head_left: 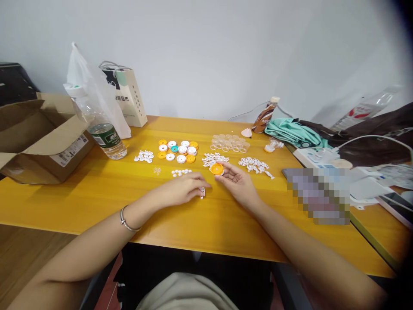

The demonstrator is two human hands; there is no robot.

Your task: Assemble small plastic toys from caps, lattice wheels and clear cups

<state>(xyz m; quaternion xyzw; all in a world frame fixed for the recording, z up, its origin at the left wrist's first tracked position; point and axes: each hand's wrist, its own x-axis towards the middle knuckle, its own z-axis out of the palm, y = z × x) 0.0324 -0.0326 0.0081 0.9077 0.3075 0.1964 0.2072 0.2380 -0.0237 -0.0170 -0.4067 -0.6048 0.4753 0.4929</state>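
My right hand (238, 183) grips a shallow orange round plastic cap (217, 169) by its edge, between thumb and fingers, with its hollow side towards me. To the left, my left hand (190, 188) is low over the table, its fingertips closed around a small white plastic piece (202, 192), partly hidden by the fingers. Behind the cap lies a pile of white openwork pieces (211, 159). Several round caps (181, 159) in white, orange and one teal form a group further left. Small white discs (181, 172) lie beyond my left hand.
Clear plastic cups (229, 143) stand at the back, with more white pieces (253, 163) to the right. A water bottle (108, 140) and cardboard box (64, 150) are left. A coffee bottle (266, 115), teal cloth (293, 132) and power strip (319, 159) are right.
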